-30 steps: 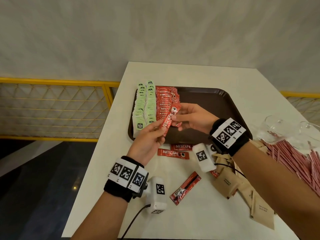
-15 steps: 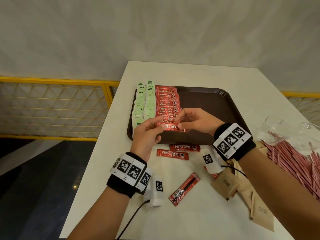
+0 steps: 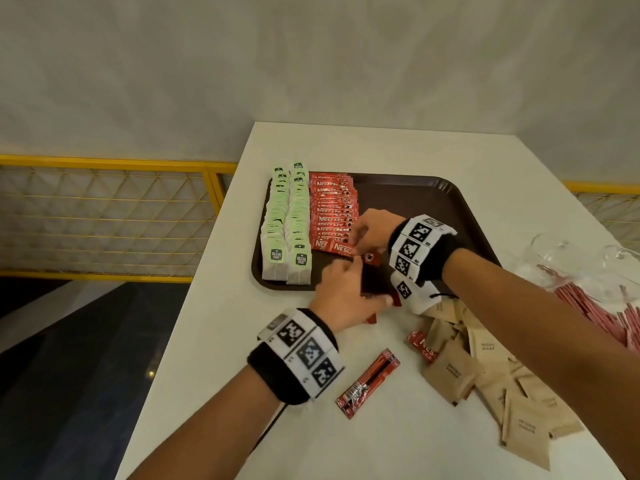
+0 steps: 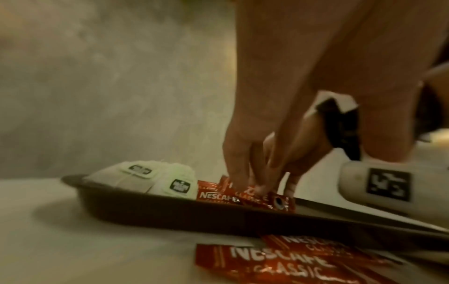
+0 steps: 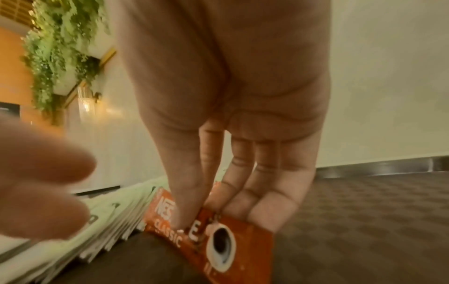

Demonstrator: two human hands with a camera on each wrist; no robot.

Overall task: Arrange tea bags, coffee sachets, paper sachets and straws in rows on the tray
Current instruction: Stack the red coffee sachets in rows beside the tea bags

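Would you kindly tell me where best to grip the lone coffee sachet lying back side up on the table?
Pinch the coffee sachet across its narrow width near the middle, coming from above. It lies flat, long and thin, diagonal on the table, with bare surface along both long edges, so fingertips can likely close on them.
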